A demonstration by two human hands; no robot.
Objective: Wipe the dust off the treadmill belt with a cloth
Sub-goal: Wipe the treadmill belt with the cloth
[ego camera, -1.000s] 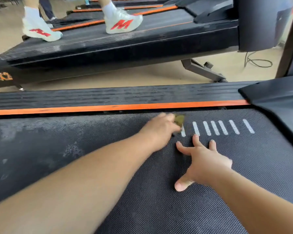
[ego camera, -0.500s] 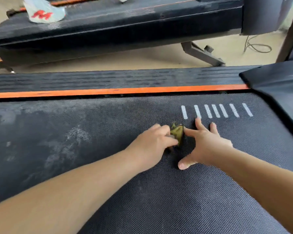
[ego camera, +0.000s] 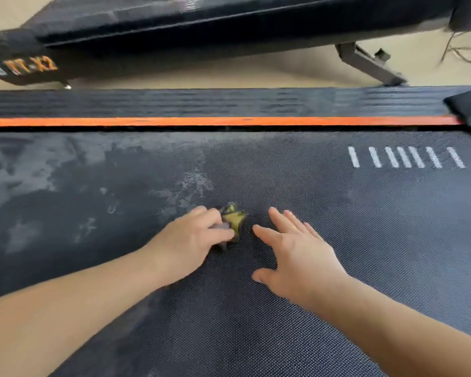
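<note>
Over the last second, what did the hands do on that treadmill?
The left hand dragged the yellow-green cloth along the treadmill belt, away from the white stripes, leftward and nearer the person, towards the dust patches. The right hand followed, fingers spread. The grip on the cloth is unchanged.

The black, fine-dotted belt [ego camera: 337, 240] carries grey dust smears [ego camera: 33, 175] and 7 white stripes [ego camera: 405, 157]; an orange strip [ego camera: 201, 121] borders it; the cloth [ego camera: 234, 219] is yellow-green.

Your one view, the head camera, looks forward and down, close over the treadmill belt [ego camera: 365, 240], facing across it toward the neighbouring treadmill [ego camera: 201, 31].
</note>
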